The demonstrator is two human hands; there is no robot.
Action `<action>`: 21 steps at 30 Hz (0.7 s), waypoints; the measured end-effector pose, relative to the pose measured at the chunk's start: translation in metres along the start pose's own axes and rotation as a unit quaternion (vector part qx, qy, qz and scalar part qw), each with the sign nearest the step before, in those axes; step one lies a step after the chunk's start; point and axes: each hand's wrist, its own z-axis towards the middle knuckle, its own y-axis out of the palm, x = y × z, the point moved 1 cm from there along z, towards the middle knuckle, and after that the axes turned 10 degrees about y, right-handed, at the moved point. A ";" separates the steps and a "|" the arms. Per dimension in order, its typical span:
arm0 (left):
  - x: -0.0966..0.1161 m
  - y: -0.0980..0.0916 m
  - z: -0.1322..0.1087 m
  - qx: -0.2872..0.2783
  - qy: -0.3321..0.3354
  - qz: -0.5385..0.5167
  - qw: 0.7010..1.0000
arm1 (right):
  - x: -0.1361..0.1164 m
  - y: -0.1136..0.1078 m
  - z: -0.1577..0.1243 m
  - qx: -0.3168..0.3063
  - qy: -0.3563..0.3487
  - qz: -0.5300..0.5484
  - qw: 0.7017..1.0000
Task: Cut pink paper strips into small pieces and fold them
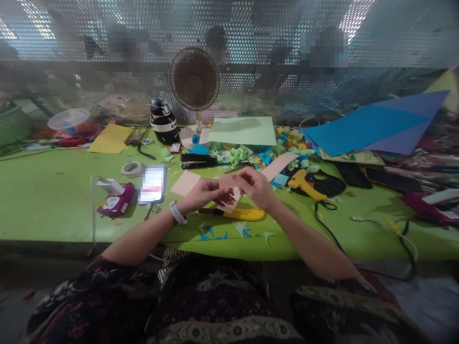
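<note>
A small piece of peach paper (231,204) is pinched between my two hands above the green table. My left hand (208,195), with a white watch at the wrist, grips its left side with closed fingers. My right hand (255,185) has thumb and fingers pressed together on the paper's upper right. Just beneath lies a box cutter with a yellow handle (249,214), partly covered by the paper. A peach paper square (185,183) rests beyond my left hand, and a peach strip (281,165) lies behind my right. Small blue scraps (211,234) are scattered near the table edge.
A black stapler (199,161), phone (152,184) and tape roll (131,169) lie ahead and left. A yellow glue gun (304,184) with its cord is at right. Behind stand a fan (194,79), a black bottle (164,123) and many paper flowers (236,155).
</note>
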 end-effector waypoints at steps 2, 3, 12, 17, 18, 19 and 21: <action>-0.003 -0.001 0.001 0.008 0.014 0.008 1.000 | 0.001 0.000 0.001 -0.024 0.016 -0.035 0.999; -0.005 -0.002 0.001 0.013 0.020 0.009 1.000 | 0.002 -0.001 0.001 -0.041 0.015 -0.059 0.997; -0.007 -0.010 0.004 0.010 0.014 -0.029 0.999 | 0.003 -0.001 0.003 -0.129 0.014 -0.137 0.982; 0.000 -0.015 0.004 -0.006 0.003 -0.019 1.000 | 0.004 -0.008 0.007 -0.125 0.016 -0.143 0.982; 0.000 -0.017 0.005 -0.001 0.004 -0.016 1.000 | 0.005 -0.010 0.009 -0.123 0.018 -0.132 0.983; 0.000 -0.020 0.005 0.007 0.005 -0.014 1.000 | 0.005 -0.014 0.011 -0.121 0.021 -0.118 0.985; 0.000 -0.026 0.006 0.030 0.012 -0.016 0.999 | 0.006 -0.020 0.013 -0.114 0.027 -0.086 0.989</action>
